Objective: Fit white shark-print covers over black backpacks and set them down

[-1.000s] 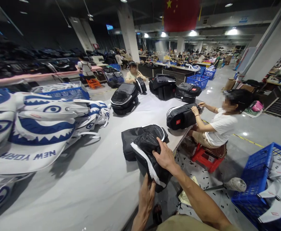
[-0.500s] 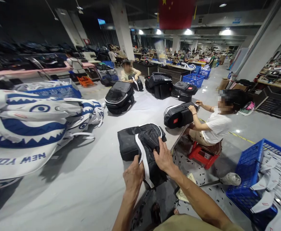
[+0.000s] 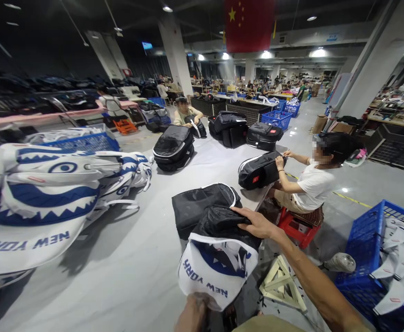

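In front of me a backpack lies partly turned out. Its black lining (image 3: 219, 221) faces up, and a white panel (image 3: 202, 272) with blue "NEW YORK" lettering and a blue zigzag pattern opens toward me. My left hand (image 3: 196, 309), slightly blurred, is closed on the lower edge of that white panel, some fingers hidden. My right hand (image 3: 259, 223) rests on the right side of the black lining, its fingers stretched out. At left lies a pile of white and blue backpacks (image 3: 49, 198) with eye and tooth patterns.
Several black bags (image 3: 174, 147) stand along the white table (image 3: 119, 272). A co-worker (image 3: 312, 175) on a red stool (image 3: 300, 226) handles one at right; another person (image 3: 184, 113) works at the far end. A blue crate (image 3: 364, 258) of white straps stands at lower right.
The near part of the backpack has been pulled over, bringing its white lettered panel into view. My left hand has moved down toward me; my right hand has shifted right, its fingers still on the black lining.
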Motion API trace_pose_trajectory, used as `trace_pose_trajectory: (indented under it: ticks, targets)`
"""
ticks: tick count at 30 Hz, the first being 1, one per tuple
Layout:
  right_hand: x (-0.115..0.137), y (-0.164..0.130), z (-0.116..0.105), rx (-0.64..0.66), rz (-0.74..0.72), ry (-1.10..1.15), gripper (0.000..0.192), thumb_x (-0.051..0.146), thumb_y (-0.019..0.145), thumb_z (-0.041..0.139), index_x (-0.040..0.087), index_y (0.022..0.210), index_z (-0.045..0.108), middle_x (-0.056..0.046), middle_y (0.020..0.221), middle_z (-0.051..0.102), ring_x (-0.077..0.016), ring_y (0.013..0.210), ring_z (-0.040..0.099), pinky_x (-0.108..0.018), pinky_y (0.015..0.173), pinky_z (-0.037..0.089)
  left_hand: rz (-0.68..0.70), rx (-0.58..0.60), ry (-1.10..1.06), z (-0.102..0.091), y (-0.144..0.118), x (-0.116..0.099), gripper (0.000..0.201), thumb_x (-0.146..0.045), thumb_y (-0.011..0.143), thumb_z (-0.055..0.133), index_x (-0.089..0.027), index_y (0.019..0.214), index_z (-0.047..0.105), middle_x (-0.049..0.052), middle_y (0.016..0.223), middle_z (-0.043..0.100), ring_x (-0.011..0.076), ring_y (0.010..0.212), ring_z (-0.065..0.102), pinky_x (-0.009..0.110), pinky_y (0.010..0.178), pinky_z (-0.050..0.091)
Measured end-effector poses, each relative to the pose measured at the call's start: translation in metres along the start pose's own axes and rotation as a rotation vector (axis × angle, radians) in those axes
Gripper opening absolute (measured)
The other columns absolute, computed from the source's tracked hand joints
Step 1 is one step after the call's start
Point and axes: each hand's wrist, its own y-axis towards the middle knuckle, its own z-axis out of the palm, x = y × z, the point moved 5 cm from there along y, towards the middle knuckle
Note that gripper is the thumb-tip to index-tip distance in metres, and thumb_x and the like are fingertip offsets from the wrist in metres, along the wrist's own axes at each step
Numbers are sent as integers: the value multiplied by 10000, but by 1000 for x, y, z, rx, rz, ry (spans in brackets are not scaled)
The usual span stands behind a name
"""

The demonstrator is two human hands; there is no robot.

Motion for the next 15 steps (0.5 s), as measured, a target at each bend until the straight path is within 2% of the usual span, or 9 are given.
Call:
trace_pose_trajectory:
  ticks: [3,5,7,9,10,11,13,15]
  targets:
    - [14,15,-5,59,-57,-56,793,179,988,691,393,1731,516,-21,1586,680,-228,1454,644,-439,1296,478,197,35,182,-33,-11,-19,410,-280,1049,519,-282,1363,784,168,1232,872,384,1205,825,480,995,630]
    - [28,21,-1,-22,-80,-169,761,117,973,676,340,1695,582,-72,1635,637,-255,1499,596,-475,1323,452,434,-17,215,-58,-12,-48,487,-214,1041,547,-321,1469,752,138,1392,830,343,1373,747,456,1153,568]
    - [43,21,8,-176,-73,-290,706,92,1000,623,296,1676,610,-121,1662,604,-283,1530,548,-526,1340,430,611,-25,283,-77,-3,-84,646,-175,939,700,-338,1565,706,124,1623,702,354,1577,587,491,1329,425]
    - [56,13,26,-277,-77,-354,647,202,1080,607,277,1720,552,-149,1674,588,-305,1559,511,-570,1356,407,674,55,371,-87,17,-117,979,-185,757,882,-321,1685,597,147,1803,503,427,1695,417,583,1405,293]
    - [61,7,37,-290,-89,-371,662,311,1107,630,270,1754,498,-158,1701,563,-320,1590,482,-594,1372,382,683,123,399,-87,28,-130,1103,-204,675,939,-306,1709,567,164,1818,474,459,1695,404,605,1398,299]
    - [63,1,48,-283,-104,-386,744,435,1101,679,265,1785,442,-168,1748,516,-341,1634,437,-622,1392,344,685,190,410,-85,39,-141,1126,-228,633,963,-286,1693,588,180,1792,509,476,1667,444,604,1376,340]
    - [60,-14,68,-247,-119,-425,1010,585,995,824,272,1827,344,-181,1851,369,-388,1725,308,-678,1423,250,695,273,394,-77,55,-158,891,-260,693,917,-259,1562,720,173,1641,679,454,1546,596,554,1298,452]
    - [51,-28,78,-216,-107,-472,1197,522,890,951,304,1848,268,-171,1906,244,-404,1773,201,-705,1434,190,739,261,366,-67,62,-169,621,-219,811,797,-239,1431,804,157,1513,772,403,1447,684,510,1245,496]
